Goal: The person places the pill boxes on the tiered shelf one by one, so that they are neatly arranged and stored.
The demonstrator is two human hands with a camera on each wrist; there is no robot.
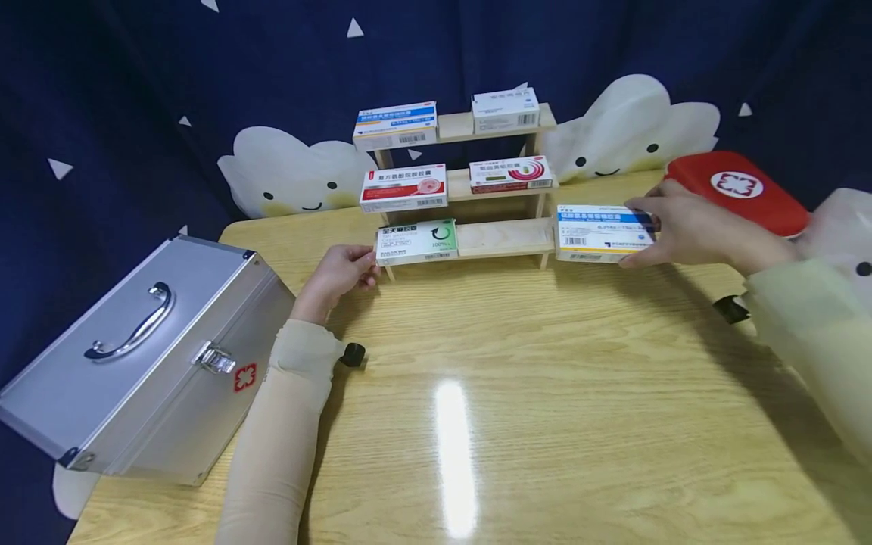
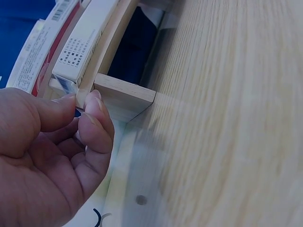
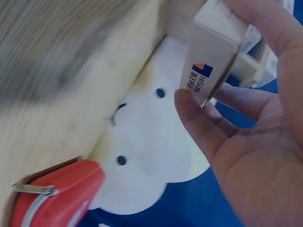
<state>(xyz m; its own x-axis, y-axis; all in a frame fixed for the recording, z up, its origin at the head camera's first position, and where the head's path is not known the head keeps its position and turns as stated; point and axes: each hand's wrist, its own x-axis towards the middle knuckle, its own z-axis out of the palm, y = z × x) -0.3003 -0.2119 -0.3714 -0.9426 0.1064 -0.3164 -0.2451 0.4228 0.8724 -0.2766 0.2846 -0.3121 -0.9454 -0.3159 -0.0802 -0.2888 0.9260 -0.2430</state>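
My right hand [image 1: 688, 227] grips a white and blue medicine box [image 1: 605, 233] by its right end, just off the right end of the wooden shelf [image 1: 504, 236]. In the right wrist view, thumb and fingers lie on either side of that box [image 3: 213, 52]. At the left end of the lowest tier, my left hand [image 1: 338, 274] pinches the shelf's edge beside a green and white medicine box [image 1: 417, 242]. Up close in the left wrist view, its thumb and finger meet at the wooden board [image 2: 123, 90], by the box's corner.
Two red and white boxes [image 1: 403, 187] [image 1: 511, 174] stand on the middle tier. A blue and white box [image 1: 395, 125] and a white box [image 1: 506, 110] occupy the top. A silver case [image 1: 157, 341] is at left, a red zip pouch [image 1: 742, 193] at right.
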